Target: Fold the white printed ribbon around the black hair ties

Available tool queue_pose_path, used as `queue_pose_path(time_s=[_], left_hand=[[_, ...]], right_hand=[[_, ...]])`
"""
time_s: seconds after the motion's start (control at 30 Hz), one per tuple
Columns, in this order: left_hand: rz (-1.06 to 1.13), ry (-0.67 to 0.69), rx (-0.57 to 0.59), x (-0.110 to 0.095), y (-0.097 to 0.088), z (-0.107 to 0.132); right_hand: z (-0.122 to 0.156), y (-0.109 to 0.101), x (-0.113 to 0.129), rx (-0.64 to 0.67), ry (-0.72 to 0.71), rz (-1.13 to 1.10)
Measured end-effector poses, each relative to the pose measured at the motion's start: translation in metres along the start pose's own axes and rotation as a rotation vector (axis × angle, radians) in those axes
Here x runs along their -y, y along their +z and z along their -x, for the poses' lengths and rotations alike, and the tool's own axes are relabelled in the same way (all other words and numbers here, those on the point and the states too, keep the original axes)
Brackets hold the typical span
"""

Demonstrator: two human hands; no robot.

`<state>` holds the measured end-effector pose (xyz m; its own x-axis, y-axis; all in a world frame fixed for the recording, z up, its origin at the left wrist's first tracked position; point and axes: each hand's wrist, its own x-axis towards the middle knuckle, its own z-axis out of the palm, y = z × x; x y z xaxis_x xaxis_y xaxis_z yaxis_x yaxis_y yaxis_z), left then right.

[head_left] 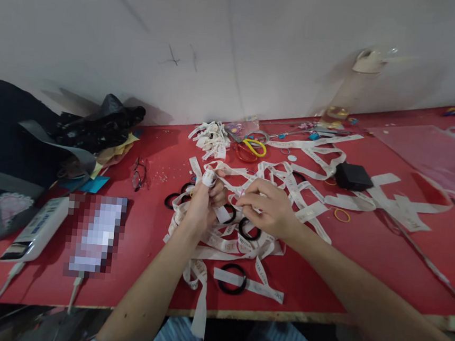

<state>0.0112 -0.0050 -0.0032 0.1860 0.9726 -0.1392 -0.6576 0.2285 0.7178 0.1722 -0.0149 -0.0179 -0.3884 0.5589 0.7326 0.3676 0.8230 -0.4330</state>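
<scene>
My left hand (207, 203) is closed on a white printed ribbon (231, 169), over the middle of the red table. White wrapping (210, 178) surrounds its thumb tip. To its right, my right hand (267, 205) has its fingers pinched together at the ribbon; a small pinkish bit shows at the fingertips, too small to name. Under and around both hands lies a tangle of the same ribbon (240, 254), with several black hair ties among it. One black hair tie (249, 229) is just below my right hand, another (220, 285) nearer the front edge with a ribbon strip across it.
Scissors (254, 147) and a pile of knotted ribbon pieces (213, 137) lie behind the hands. A black block (353, 177) sits on ribbon to the right. On the left are a phone (97, 233), a power bank (41, 228), eyeglasses (138, 174) and dark bags. A spray bottle (343, 96) stands by the wall.
</scene>
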Motion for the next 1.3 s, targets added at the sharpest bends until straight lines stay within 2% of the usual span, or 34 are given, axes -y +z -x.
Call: queue_pose_path(time_s=[0.07,0.27,0.4,0.5,0.63,0.73,0.9,0.97,1.1,1.2,1.3], left_hand=[[-0.036,-0.006,0.041,0.000,0.000,0.001],[-0.233,0.057,0.138,-0.001,-0.004,0.005],[-0.451,0.150,0.141,0.001,-0.009,0.006],[-0.681,0.271,0.129,-0.002,-0.010,0.008],[-0.917,0.348,0.243,-0.006,-0.009,0.011],[-0.803,0.340,0.244,-0.004,-0.010,0.011],[-0.500,0.225,0.142,-0.001,-0.012,0.007],[-0.456,0.195,0.123,-0.003,-0.011,0.006],[-0.389,0.151,0.098,-0.006,-0.011,0.006],[-0.332,0.132,0.078,-0.009,-0.011,0.005],[-0.250,0.124,0.089,-0.011,-0.011,0.004]], right_hand=[[0.002,0.001,-0.001,-0.018,-0.012,-0.008],[-0.001,-0.002,0.000,-0.003,0.303,-0.015],[-0.003,-0.003,0.000,0.038,0.204,-0.064],[0.000,0.001,-0.002,0.093,0.151,-0.063],[0.003,0.006,-0.007,0.137,0.183,-0.026],[0.002,0.006,-0.009,0.155,0.205,-0.022],[-0.001,0.002,-0.013,0.259,0.326,-0.148],[-0.003,-0.003,-0.018,0.349,0.354,-0.219],[-0.008,-0.022,-0.028,0.642,0.330,-0.294],[-0.011,-0.034,-0.030,0.715,0.297,-0.275],[-0.013,-0.038,-0.029,0.808,0.264,-0.246]])
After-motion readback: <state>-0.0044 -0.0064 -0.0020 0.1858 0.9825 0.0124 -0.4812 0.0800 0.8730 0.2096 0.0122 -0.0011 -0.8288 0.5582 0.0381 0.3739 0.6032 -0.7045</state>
